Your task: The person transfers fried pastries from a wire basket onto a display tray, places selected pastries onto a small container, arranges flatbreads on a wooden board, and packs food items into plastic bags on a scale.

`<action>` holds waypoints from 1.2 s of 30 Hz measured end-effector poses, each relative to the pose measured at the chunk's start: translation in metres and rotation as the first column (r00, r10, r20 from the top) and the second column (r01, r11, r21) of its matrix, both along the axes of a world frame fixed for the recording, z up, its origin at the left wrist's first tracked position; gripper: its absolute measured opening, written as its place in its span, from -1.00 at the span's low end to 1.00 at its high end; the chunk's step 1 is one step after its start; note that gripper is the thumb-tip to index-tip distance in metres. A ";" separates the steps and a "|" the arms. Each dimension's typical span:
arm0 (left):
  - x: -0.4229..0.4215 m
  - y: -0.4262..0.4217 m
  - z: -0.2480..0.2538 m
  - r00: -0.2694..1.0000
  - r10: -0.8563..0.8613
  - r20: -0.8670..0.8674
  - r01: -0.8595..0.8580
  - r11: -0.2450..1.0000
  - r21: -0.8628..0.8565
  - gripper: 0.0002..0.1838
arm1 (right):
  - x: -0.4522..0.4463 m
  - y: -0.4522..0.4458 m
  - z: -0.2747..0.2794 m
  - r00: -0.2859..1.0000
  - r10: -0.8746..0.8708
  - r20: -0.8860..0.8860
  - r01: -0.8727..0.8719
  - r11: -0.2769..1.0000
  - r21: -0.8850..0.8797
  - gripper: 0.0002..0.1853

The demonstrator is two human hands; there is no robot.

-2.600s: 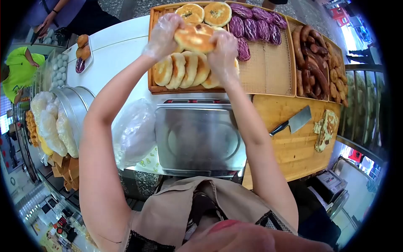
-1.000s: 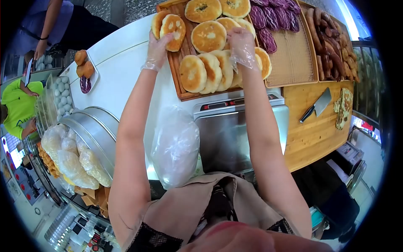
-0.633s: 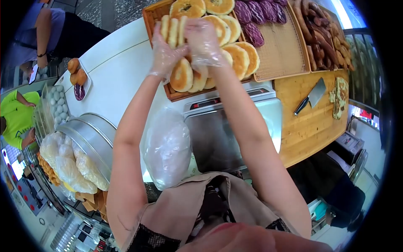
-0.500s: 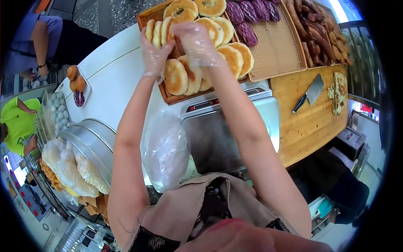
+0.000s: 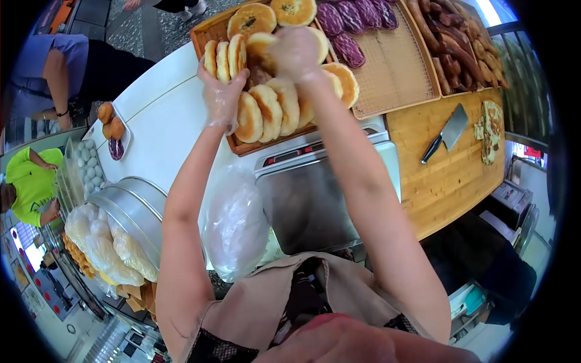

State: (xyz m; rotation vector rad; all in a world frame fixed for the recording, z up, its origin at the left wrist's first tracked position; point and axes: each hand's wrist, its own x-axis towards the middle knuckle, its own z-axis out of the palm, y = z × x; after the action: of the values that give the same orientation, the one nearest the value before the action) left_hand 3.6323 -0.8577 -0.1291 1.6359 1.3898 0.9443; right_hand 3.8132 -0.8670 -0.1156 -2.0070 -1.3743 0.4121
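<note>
So we've got our left hand in a clear glove at the left end of the wooden tray, thumb and fingers pinching the three upright flatbreads from both sides. Our right hand is a blur over the middle of the tray, so we honestly can't tell if its fingers are gripping anything. The leaning flatbreads sit in a row along the near side, purple buns to the right. Just below the tray there's a metal-topped scale, with a plastic bag beside it.
</note>
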 end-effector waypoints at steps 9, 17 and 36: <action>0.012 -0.008 0.004 0.987 -0.047 -0.155 0.075 0.979 0.187 -0.08 | -0.020 0.011 -0.004 0.985 0.036 -0.171 0.009 0.967 0.254 -0.85; 0.034 0.001 0.026 0.691 -0.011 -0.723 0.443 0.797 0.411 -0.34 | 0.039 -0.013 -0.010 0.977 -0.142 0.157 0.146 0.989 -0.017 -0.71; 0.024 0.061 -0.030 0.969 -0.109 0.223 0.165 0.954 -0.252 -0.07 | 0.051 -0.010 -0.049 0.791 0.019 -0.611 0.003 0.999 0.034 -0.32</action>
State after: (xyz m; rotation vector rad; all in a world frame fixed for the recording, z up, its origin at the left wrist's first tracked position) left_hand 3.6559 -0.7969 -0.1592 1.3701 1.1884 0.7824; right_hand 3.8645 -0.8768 -0.1646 -1.6187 -0.9605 0.9452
